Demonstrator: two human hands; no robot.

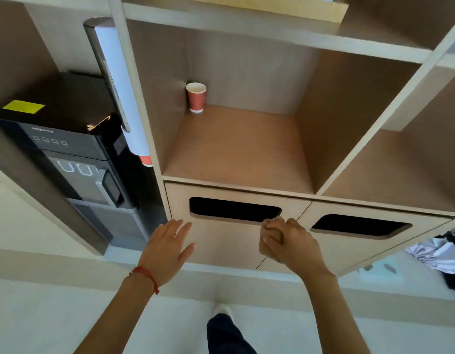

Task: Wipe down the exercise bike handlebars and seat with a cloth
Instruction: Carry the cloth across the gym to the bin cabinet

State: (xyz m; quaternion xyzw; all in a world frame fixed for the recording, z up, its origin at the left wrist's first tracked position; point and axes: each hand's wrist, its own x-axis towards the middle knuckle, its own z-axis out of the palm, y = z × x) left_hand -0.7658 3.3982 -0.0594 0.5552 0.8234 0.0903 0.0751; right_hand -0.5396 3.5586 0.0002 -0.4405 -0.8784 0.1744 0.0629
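No exercise bike or cloth shows in the head view. I face a wooden shelf unit with two low cabinet doors. My left hand (167, 251) is spread, fingers straight, in front of the left door (221, 246) near its left edge; a red string circles the wrist. My right hand (287, 244) is curled into a fist just below the right end of that door's dark slot handle (234, 209). Nothing is visible inside the fist.
A red paper cup (195, 97) stands at the back of the open shelf compartment above the doors. A black water dispenser (75, 154) with a cup tube (116, 85) stands at the left. Crumpled white and dark fabric (438, 254) lies at the right. My leg (223, 330) is below on the pale floor.
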